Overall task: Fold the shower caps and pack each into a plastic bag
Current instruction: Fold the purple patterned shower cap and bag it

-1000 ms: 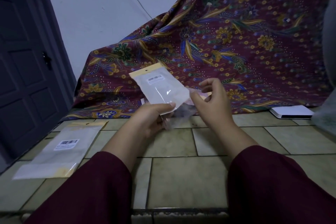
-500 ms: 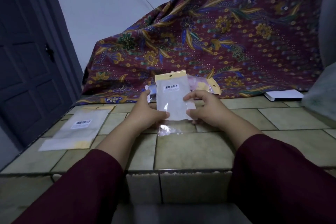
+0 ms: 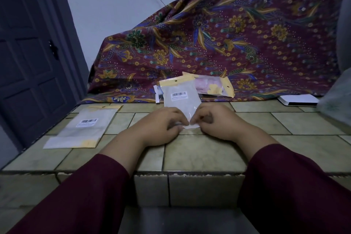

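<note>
Lowered since the earlier frame, the plastic bag (image 3: 180,99) lay flat on the tiled ledge (image 3: 201,157). I judged it light, limp and slippery, best pinched at its near edge. My left hand (image 3: 161,125) and right hand (image 3: 214,121) apparently pinched that edge; dim light obscured the fingertips.

We see two arms coming in from the near edge, each clothed in a long, loose sleeve of dark maroon cloth, plain and without pattern, buttons or cuffs that we can make out. The left sleeve (image 3: 83,194) and the right sleeve (image 3: 296,186) both end partway along the forearm, leaving wrists bare. The left hand (image 3: 161,127) and right hand (image 3: 218,123) wear no gloves, and on what shows of them we see no rings or watch.
</note>
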